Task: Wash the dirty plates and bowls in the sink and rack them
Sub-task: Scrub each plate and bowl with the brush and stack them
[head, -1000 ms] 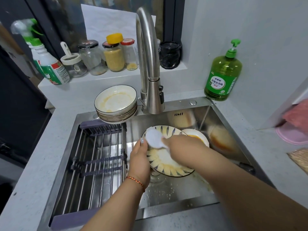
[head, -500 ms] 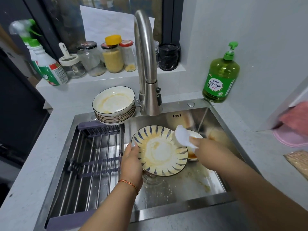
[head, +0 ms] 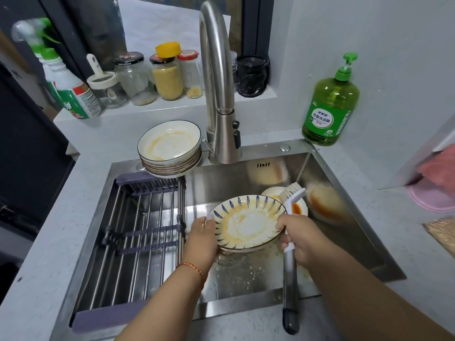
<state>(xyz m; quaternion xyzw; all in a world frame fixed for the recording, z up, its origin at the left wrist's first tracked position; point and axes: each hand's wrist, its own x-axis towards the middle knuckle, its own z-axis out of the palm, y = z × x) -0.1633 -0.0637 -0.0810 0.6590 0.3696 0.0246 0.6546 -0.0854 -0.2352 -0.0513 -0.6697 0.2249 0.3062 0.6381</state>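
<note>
Left hand [head: 202, 238] grips my striped plate [head: 247, 222]; right hand [head: 299, 238] clasps the brush [head: 290, 244], faucet [head: 219, 94] overhead, rack [head: 138, 232] beside.

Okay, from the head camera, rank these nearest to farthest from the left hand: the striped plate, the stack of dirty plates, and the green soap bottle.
1. Striped plate: held at its left rim by the left hand, over the sink.
2. Stack of dirty plates: behind the hand, at the sink's back-left corner.
3. Green soap bottle: far right, on the counter behind the sink.

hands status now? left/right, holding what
Left hand: grips the left rim of the patterned plate.
Right hand: curled round the dish brush, bristles up, off the plate.
</note>
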